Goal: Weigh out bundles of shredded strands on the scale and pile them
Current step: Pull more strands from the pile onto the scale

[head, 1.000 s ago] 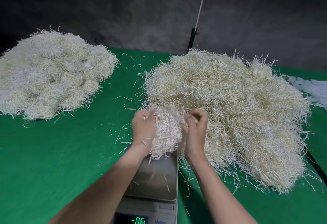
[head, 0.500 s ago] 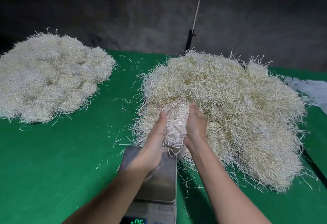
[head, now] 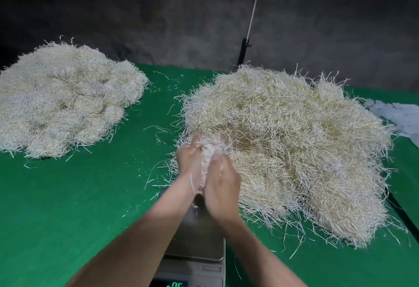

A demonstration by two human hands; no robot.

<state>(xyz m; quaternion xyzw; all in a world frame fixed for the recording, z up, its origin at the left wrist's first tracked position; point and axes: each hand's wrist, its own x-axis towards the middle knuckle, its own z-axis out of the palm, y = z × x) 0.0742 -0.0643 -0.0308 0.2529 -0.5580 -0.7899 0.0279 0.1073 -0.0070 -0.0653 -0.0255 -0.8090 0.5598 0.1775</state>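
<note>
The left hand [head: 189, 159], the right hand [head: 223, 184] and the bundle [head: 210, 148] they grip are soft with motion blur. Even light from above brightens the green cloth [head: 79, 196] to their left. The wall [head: 158, 14] beyond them is dim and grainy.

The green surface [head: 90, 196] carries a scale [head: 197, 239] under the right grip [head: 223, 187], a loose strand heap [head: 294, 139] just right of it, a bundled pile [head: 63, 101] well left of the left grip [head: 189, 159], and a pale cloth [head: 403, 116] far right.
</note>
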